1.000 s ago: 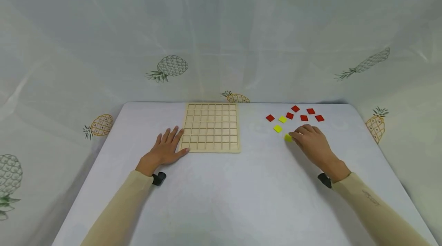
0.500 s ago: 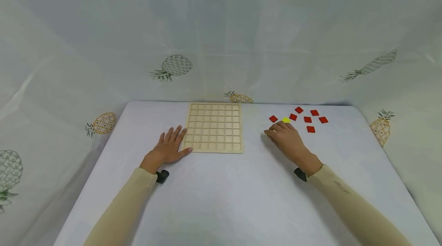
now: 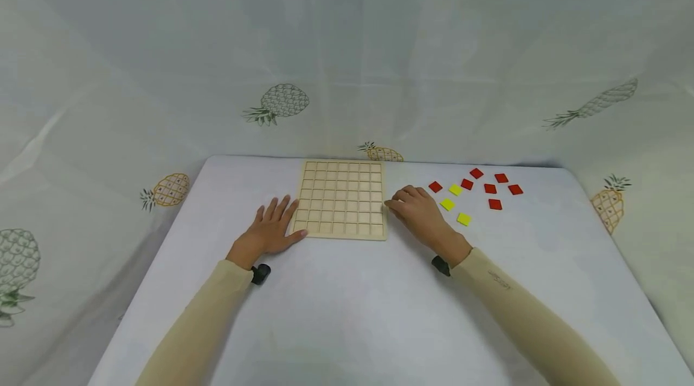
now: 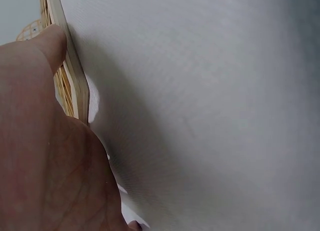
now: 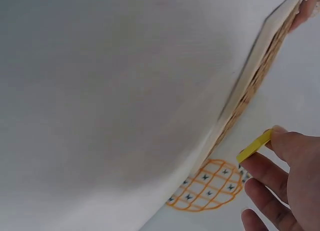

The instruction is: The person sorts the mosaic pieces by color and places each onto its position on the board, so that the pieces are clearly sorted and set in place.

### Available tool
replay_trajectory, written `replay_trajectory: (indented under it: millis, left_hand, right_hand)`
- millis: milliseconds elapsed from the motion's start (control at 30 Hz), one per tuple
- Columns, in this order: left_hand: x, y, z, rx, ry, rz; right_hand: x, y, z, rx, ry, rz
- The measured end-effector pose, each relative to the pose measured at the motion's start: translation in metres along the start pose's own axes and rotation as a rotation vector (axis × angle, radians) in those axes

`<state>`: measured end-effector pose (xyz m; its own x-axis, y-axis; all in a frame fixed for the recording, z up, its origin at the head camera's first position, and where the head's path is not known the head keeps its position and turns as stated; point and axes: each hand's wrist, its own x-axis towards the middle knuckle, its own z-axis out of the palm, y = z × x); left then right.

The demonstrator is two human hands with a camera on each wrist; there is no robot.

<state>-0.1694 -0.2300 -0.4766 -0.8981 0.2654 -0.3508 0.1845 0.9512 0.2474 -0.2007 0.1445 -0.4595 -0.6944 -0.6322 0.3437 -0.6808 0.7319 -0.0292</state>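
Observation:
A pale wooden grid board (image 3: 341, 199) lies flat at the back middle of the table. My left hand (image 3: 273, 232), fingers spread, rests along its left edge with the thumb at the near corner; in the left wrist view that thumb (image 4: 52, 43) touches the board's edge. Beside the right edge of the board is my right hand (image 3: 417, 212). Between thumb and forefinger it pinches a small yellow tile (image 5: 255, 145), plain in the right wrist view but hidden in the head view. Right of this hand lie three yellow tiles, one of them the nearest yellow tile (image 3: 463, 218).
Several red tiles, such as one red tile (image 3: 495, 204), are scattered at the back right of the white table (image 3: 336, 308). A hanging sheet (image 3: 434, 73) with pineapple prints stands behind the table's back edge and at its sides.
My right hand has moved left from the loose tiles to the board's right side, uncovering yellow and red tiles. The left hand stays on the board. The head view has shifted slightly.

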Motion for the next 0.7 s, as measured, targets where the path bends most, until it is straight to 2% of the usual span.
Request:
replay_trajectory:
  millis: [400, 700]
  left_hand:
    - [0.006, -0.004, 0.004, 0.014, -0.001, -0.014]
    - [0.004, -0.001, 0.001, 0.012, -0.017, -0.017]
  right_hand:
    - [0.038, -0.029, 0.012, 0.080, 0.076, -0.033]
    - [0.065, -0.055, 0.026, 0.145, 0.096, -0.043]
